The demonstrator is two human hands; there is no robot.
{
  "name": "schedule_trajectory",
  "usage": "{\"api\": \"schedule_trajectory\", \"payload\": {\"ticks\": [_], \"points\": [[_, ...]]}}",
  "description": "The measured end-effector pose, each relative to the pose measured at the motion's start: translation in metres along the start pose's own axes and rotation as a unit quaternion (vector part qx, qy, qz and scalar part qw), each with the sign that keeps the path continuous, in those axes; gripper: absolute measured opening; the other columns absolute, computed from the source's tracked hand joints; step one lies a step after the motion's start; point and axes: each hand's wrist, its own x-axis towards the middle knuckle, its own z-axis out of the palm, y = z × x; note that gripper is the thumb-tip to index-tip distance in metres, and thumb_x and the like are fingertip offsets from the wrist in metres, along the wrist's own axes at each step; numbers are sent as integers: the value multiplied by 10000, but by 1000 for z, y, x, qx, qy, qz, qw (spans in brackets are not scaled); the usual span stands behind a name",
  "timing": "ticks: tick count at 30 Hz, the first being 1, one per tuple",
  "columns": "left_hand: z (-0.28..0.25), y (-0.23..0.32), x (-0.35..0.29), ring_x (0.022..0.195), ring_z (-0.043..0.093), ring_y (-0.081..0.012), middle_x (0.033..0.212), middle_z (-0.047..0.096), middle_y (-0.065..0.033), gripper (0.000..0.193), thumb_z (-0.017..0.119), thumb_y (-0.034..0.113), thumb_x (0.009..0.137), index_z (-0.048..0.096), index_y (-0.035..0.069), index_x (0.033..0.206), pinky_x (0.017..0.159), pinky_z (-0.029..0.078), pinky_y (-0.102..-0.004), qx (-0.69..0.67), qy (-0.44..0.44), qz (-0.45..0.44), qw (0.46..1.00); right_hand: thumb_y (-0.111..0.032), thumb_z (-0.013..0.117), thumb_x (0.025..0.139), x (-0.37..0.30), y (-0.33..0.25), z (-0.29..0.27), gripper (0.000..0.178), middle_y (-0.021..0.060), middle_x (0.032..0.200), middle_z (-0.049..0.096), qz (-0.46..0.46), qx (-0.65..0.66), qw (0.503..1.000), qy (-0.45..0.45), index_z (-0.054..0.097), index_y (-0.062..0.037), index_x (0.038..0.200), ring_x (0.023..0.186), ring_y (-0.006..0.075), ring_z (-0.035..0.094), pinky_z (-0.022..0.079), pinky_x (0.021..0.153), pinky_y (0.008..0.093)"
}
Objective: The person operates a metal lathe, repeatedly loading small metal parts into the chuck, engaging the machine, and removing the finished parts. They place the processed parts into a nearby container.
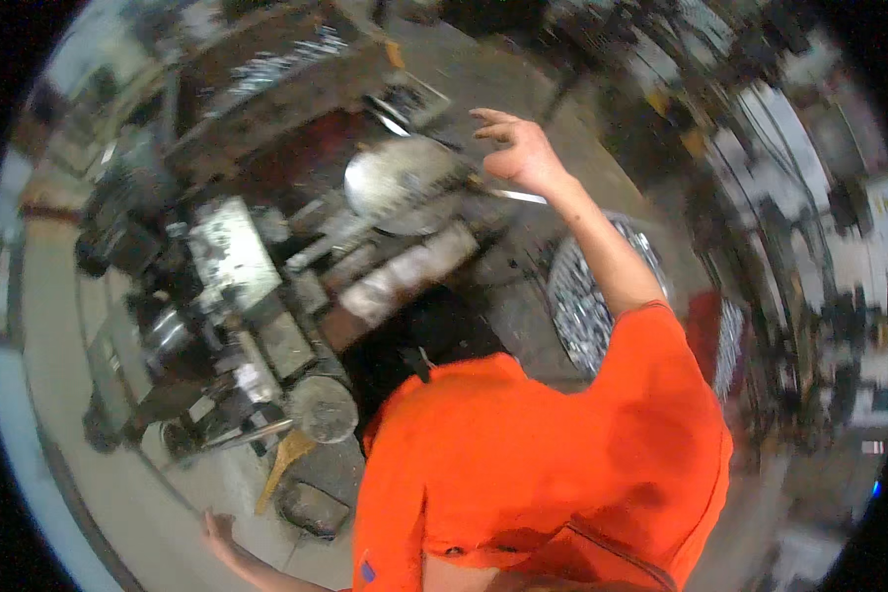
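Note:
My right hand (525,156) is raised beside a shiny round metal disc (402,180) on a machine. Its fingers are partly stretched and apart, with nothing seen between them. A pale rod (519,196) passes just below that hand, and I cannot make out any contact. Far to the lower left, my left hand (219,536) reaches out over the floor with its fingers apart, blurred and seemingly holding nothing. Nearest to it lie a yellowish brush-like tool (284,464) and a dark shallow pan (313,508).
A tub of shiny small metal parts (582,301) stands close to my right arm. More metal pieces (284,63) lie in a trough behind the machine. Flat metal plates (235,252) and a round container (323,408) stand at the left. A red bin (703,331) is at the right.

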Motion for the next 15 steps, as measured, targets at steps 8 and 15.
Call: {"api": "schedule_trajectory", "payload": {"ticks": [8, 15], "points": [[2, -7, 20, 699, 487, -175, 747, 515, -75, 453, 608, 280, 827, 497, 2, 1167, 695, 438, -366, -47, 4, -45, 998, -188, 585, 604, -214, 137, -27, 295, 151, 819, 655, 180, -122, 974, -58, 685, -64, 853, 740, 301, 630, 507, 704, 366], [-1, 0, 9, 704, 480, -179, 755, 504, -71, 456, 587, 280, 844, 479, 9, 1195, 708, 435, -373, -35, 20, -63, 997, -256, 579, 647, -244, 138, 41, 305, 184, 907, 621, 355, -267, 857, -261, 654, -20, 826, 873, 332, 608, 498, 790, 377]]}}
